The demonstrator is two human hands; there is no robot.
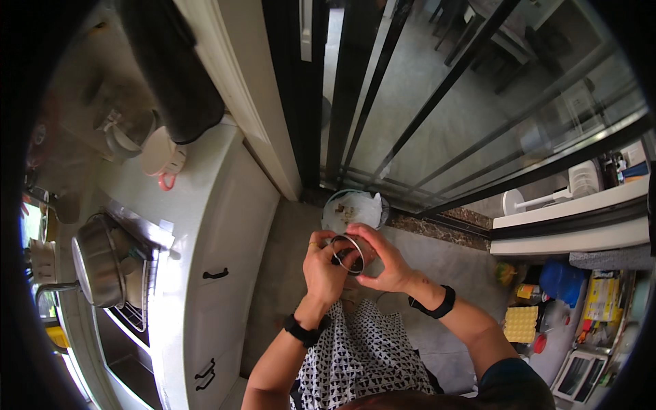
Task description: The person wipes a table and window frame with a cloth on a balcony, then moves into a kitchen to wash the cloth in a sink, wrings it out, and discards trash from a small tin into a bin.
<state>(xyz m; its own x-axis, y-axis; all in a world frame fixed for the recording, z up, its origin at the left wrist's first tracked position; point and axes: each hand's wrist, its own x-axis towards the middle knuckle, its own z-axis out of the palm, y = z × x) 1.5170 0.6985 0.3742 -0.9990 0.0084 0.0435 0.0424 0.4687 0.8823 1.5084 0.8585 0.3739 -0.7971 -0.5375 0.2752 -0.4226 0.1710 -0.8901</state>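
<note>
Both hands are together over the floor in front of me, around a small round container [362, 258] with a shiny rim. My left hand [325, 270] has the near side of the rim, and some of its fingers reach inside the opening. Around the outer wall curls my right hand [388, 262], thumb low and fingers high. The container is tilted, with its mouth towards me; what it holds is too dark to tell. Just beyond the hands is a waste bin [383, 218] lined with a white bag [366, 206], with brown scraps [344, 209] on it.
A white counter [207, 148] runs along the left, bearing a pink-handled mug [163, 154] and a metal pan [95, 261] by the sink [128, 364]. Ahead stands a black-framed glass door [435, 113]. Shelving at right holds bottles, a yellow sponge-like block [521, 324] and a blue container [561, 281].
</note>
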